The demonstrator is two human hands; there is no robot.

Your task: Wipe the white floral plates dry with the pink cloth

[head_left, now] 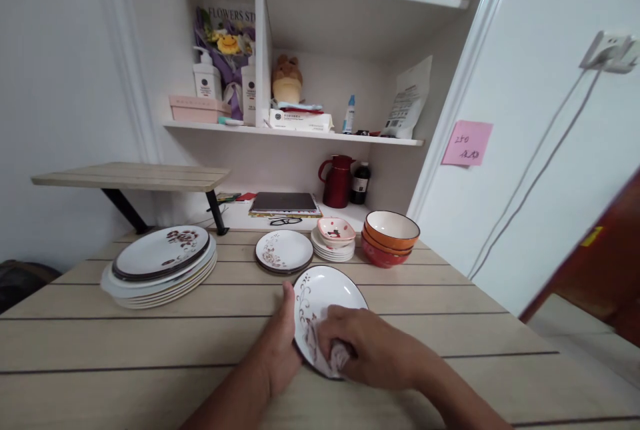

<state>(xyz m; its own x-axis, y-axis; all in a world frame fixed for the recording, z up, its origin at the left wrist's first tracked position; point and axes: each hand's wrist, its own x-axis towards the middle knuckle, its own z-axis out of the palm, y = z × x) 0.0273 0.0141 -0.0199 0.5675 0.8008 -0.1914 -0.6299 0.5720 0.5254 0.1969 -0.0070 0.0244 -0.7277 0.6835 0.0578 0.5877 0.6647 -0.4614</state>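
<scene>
A white plate with a dark rim and brown floral print (336,289) is held tilted above the table, in front of me. My left hand (284,343) grips its left edge, with the thumb up along the rim and the other fingers hidden underneath. Pressed against the lower face of the plate is a crumpled pale cloth (340,355), bunched in my closed right hand (367,343). Just behind the plate lies a short stack of matching floral plates (284,250).
Large plates and platters (165,253) are stacked at the left, near a raised wooden shelf (135,175). Small dishes (336,233) and orange and red bowls (391,230) stand at the back right. Behind are glasses (285,221), a laptop (284,201) and a red jug (338,183).
</scene>
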